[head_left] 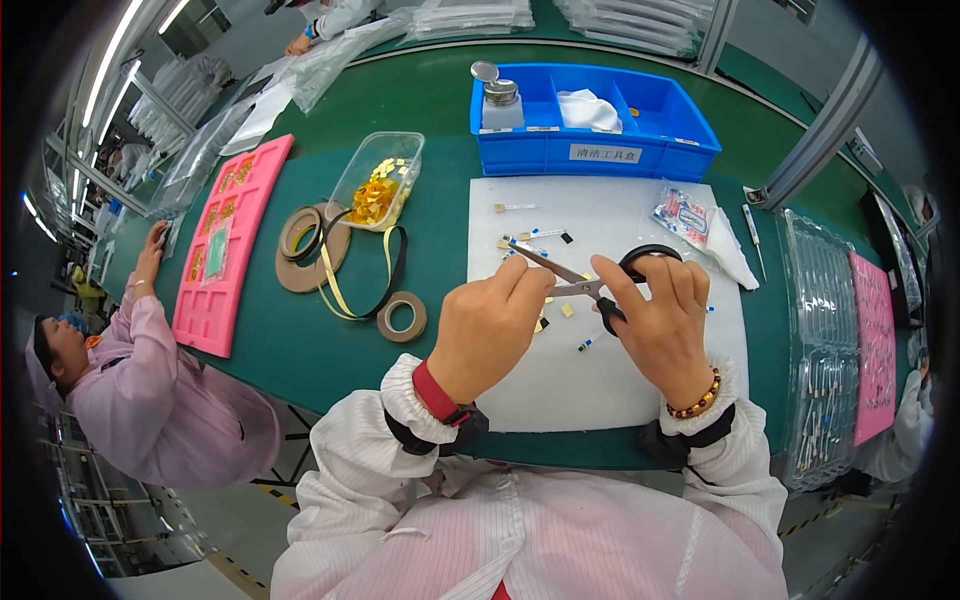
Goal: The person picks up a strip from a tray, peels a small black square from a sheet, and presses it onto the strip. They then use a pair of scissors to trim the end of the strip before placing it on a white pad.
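My right hand grips black-handled scissors over a white work mat. Their blades are apart and reach toward my left hand. The fingers of that hand are pinched together beside the blades; whatever is between them is hidden. Under and behind the scissors lie several small strips with white, blue and black ends, like flat flex cables, one being a white strip. A small pale yellow square rests near the scissors.
Behind the mat stands a blue divided bin with a pump bottle and white cloth. Left are tape rolls, a clear tub of yellow pieces and a pink tray near a co-worker. Clear trays lie right.
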A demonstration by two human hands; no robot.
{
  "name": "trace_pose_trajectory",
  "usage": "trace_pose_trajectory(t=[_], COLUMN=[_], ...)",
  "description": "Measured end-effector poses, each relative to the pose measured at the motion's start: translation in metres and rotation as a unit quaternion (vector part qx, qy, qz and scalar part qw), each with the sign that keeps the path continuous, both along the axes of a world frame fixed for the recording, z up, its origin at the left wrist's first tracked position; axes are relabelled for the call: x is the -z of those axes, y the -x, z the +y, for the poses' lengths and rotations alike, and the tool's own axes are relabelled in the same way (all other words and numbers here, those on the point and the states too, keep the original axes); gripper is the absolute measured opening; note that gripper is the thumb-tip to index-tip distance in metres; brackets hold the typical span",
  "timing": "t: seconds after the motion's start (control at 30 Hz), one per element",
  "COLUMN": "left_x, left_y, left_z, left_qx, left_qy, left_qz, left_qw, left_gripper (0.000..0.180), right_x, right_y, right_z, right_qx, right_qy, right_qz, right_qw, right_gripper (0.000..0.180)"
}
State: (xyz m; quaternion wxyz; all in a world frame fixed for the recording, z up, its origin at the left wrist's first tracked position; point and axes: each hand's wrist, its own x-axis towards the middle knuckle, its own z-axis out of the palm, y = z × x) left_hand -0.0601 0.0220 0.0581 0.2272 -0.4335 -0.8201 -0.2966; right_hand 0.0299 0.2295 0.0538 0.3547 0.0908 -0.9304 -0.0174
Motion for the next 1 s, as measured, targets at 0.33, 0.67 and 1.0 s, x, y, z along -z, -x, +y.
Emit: trace_pose_trajectory(t=[0.33, 0.67, 1.0], left_x=[-0.019, 0.010, 0.007], left_y=[0.053, 0.168, 0.168], left_z=[-0.037, -0.118, -0.120], left_qx=[-0.131, -0.352, -0.384], left_qy=[-0.121, 0.003, 0.083], left_qz=[-0.103, -0.079, -0.031], left_qw=[0.979, 0.933, 0.919], left_gripper=[0.005, 0.010, 0.012], right_x=[0.002, 0.011, 0.030], right_y=[0.008, 0.018, 0.023], right_z=[0.016, 0.050, 0.066], right_qx=[0.024, 0.187, 0.083], right_qy=[0.142, 0.357, 0.347], right_qz=[-0.043, -0.130, -0.085], right_qw=[0.989, 0.906, 0.930], right_gripper=[0.062, 0.049, 0.025])
